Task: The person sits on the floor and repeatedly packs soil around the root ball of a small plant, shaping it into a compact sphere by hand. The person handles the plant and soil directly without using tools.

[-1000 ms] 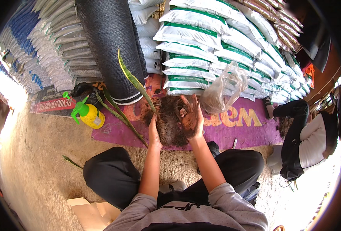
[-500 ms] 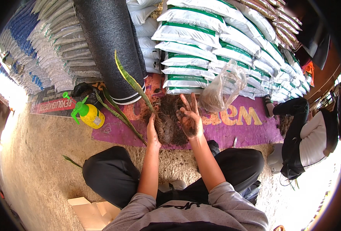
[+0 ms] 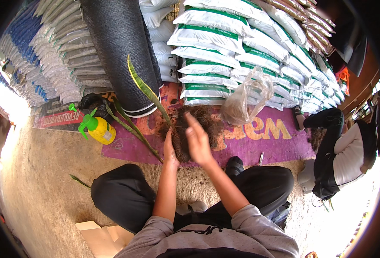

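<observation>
A snake plant (image 3: 147, 91) with one tall yellow-edged leaf stands tilted in front of me, its root ball (image 3: 181, 144) bound with dark soil. My left hand (image 3: 169, 148) cups the root ball and leaf base from the left side. Along the root ball's right side lies my right hand (image 3: 198, 144), fingers stretched out and slightly blurred. Loose dark soil (image 3: 213, 131) is spread on the purple printed sheet (image 3: 241, 150) beneath. To the left, more long snake plant leaves (image 3: 134, 131) lie on the sheet.
A yellow spray bottle (image 3: 100, 130) with a green top lies left. A clear plastic bag (image 3: 245, 101) of brown material stands right of the soil. Behind are a dark rolled mesh (image 3: 121, 51) and stacked white-green sacks (image 3: 207, 64). Another person (image 3: 349, 150) sits at the right.
My right hand, which was raised palm-up with soil on it and fingers spread, has turned and moved left against the root ball. The left hand stays in place.
</observation>
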